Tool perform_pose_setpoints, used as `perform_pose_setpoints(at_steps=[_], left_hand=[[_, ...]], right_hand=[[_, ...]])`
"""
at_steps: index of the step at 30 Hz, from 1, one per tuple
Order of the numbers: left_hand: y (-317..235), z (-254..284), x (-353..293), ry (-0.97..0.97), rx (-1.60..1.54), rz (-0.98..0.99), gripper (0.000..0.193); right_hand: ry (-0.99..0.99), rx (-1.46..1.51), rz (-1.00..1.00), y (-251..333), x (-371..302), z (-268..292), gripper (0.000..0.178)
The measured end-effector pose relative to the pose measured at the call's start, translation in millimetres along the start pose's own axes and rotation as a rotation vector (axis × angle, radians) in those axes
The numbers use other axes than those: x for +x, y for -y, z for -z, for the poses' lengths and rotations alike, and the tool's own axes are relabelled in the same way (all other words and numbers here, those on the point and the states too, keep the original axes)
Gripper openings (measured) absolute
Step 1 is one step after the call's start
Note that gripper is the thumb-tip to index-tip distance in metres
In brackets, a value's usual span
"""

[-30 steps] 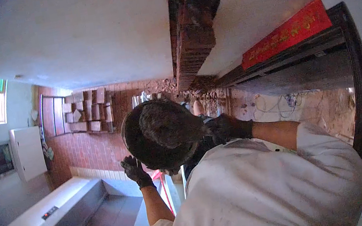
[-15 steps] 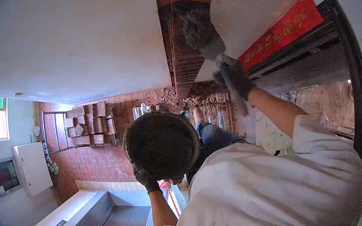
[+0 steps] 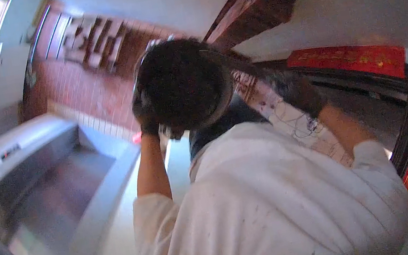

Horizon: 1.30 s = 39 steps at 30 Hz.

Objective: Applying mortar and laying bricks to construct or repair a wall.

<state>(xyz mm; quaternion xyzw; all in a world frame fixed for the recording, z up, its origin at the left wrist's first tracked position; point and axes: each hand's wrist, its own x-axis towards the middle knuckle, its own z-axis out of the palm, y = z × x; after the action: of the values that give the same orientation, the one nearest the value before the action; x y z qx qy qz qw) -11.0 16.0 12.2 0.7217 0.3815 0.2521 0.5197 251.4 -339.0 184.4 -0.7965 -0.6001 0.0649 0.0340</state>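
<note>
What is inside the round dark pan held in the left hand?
The round dark pan shows only a dark, blurred inside. The gloved left hand grips its rim; any contents cannot be made out.

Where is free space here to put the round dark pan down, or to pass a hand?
Free: the grey recessed surface at left, bordered by its pale rim and the brick wall; also the pale strip between that rim and the white sleeve. Crowded: around the round dark pan, between the gloved left hand and blurred right hand.
</note>
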Motion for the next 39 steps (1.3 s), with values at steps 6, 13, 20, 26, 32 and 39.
perform_pose_setpoints(at_steps=[6,13,20,26,32,39], left_hand=[[-18,3,2,-0.096,0.143,0.145,0.037],[-14,3,-2,-0.088,0.008,0.113,0.041],[-16,3,1,-0.103,0.184,0.208,0.041],[4,9,-1,-0.052,0.577,-0.345,0.036],[52,23,-5,0.009,0.867,-0.395,0.028],[32,41,12,-0.227,-0.517,0.482,0.053]], right_hand=[[0.351,-0.038,0.106,47,193,-16,0.023],[0.673,-0.155,0.385,121,163,-27,0.018],[0.674,0.032,0.256,102,150,-47,0.024],[0.851,0.642,0.186,106,112,-104,0.02],[0.556,1.482,-0.365,99,98,-45,0.028],[0.355,1.726,-0.607,51,41,5,0.019]])
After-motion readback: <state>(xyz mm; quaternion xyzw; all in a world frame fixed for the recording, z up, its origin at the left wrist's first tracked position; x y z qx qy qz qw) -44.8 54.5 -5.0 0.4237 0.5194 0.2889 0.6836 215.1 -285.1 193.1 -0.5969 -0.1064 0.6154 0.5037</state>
